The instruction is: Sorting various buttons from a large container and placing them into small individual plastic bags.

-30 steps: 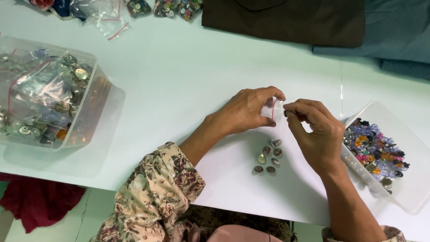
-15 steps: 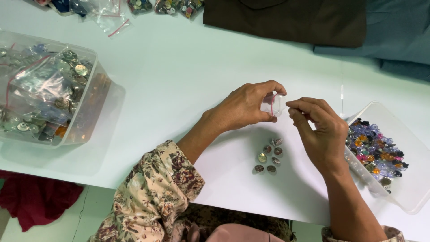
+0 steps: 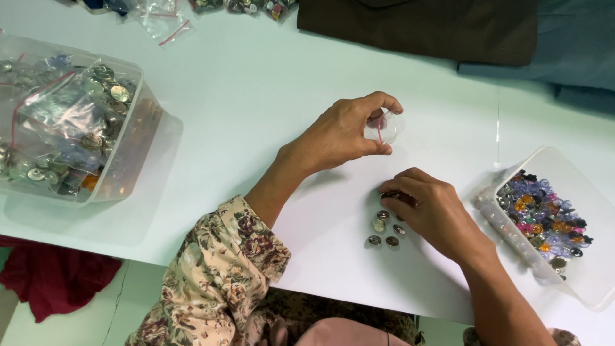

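Observation:
My left hand (image 3: pixel 343 134) holds a small clear plastic bag (image 3: pixel 382 128) with a red strip, pinched between thumb and fingers a little above the white table (image 3: pixel 256 102). My right hand (image 3: pixel 429 208) is lower, fingers curled down onto a small pile of round metal buttons (image 3: pixel 383 229) lying on the table; its fingertips touch the top of the pile and hide some of the buttons. Whether a button is pinched between those fingers is hidden.
A clear tub (image 3: pixel 122 166) full of bagged metal buttons stands at the left. A white tray (image 3: pixel 586 211) of coloured beads and buttons sits at the right edge. Dark brown cloth (image 3: pixel 423 25) and blue-grey cloth (image 3: pixel 576 45) lie at the back, small bags (image 3: pixel 160 16) at the top left.
My right hand has dropped away from the bag down to the button pile. The left hand has stayed up with the clear bag.

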